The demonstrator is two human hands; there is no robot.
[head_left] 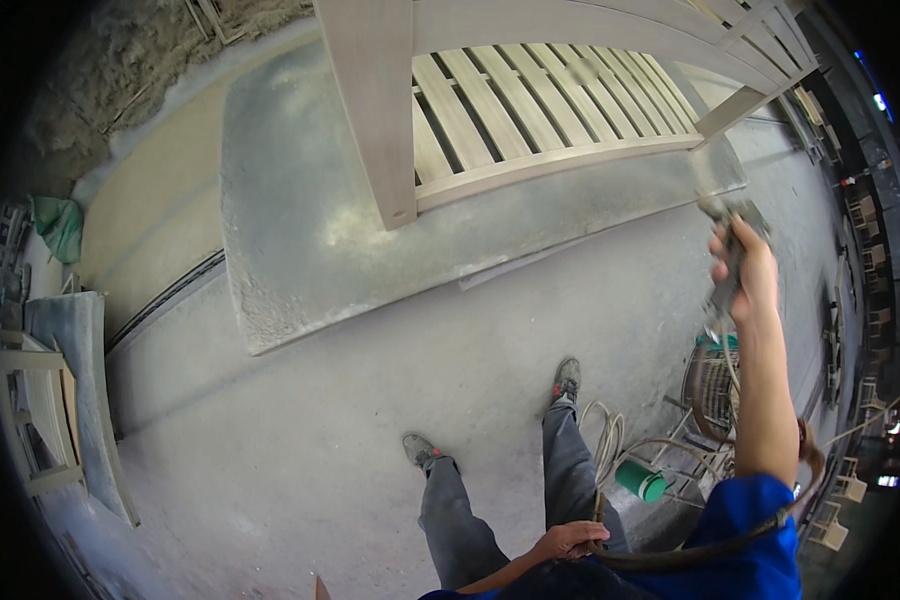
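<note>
1. Left hand is gripping a brown hose down by the waist, fingers curled round it.
2. Green tub is sitting just right of the legs.
3. Right hand is holding a kinda blurry spray gun at arm's length, fingers wrapped around it.
4. Slatted wooden frame is standing on a grey slab up ahead, its right end near the gun.

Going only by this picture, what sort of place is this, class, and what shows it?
Probably a furniture-finishing workshop: a slatted wooden frame stands on a grey slab, the right hand grips what looks like a spray gun, and the left holds a hose.
</note>
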